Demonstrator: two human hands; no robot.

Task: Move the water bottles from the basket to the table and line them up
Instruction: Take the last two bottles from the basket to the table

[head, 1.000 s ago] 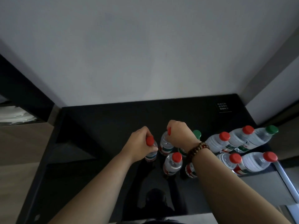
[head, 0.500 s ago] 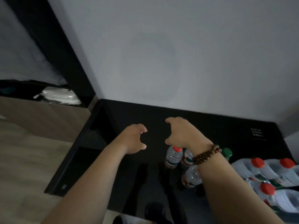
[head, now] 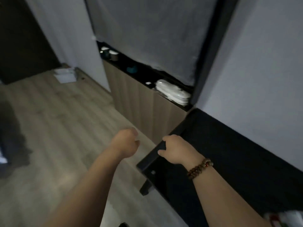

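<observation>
My view has turned left, away from the bottles. My left hand (head: 126,143) hovers over the wooden floor with its fingers loosely curled and nothing in it. My right hand (head: 176,150), with a bead bracelet on the wrist, hangs above the left end of the black table (head: 229,153), fingers apart and empty. A blurred scrap of a water bottle (head: 277,217) shows at the bottom right corner of the frame. The basket is out of sight.
A low wooden cabinet (head: 139,108) stands left of the table, with folded white items (head: 172,92) on its dark shelf. A grey panel hangs above it. White papers (head: 65,75) lie on the light wooden floor (head: 49,128). A dark shape sits at the far left.
Both hands let go of the red-capped bottles and lifted off. The view swung sharply left, so the row of bottles slid out of frame and the floor came into sight.
</observation>
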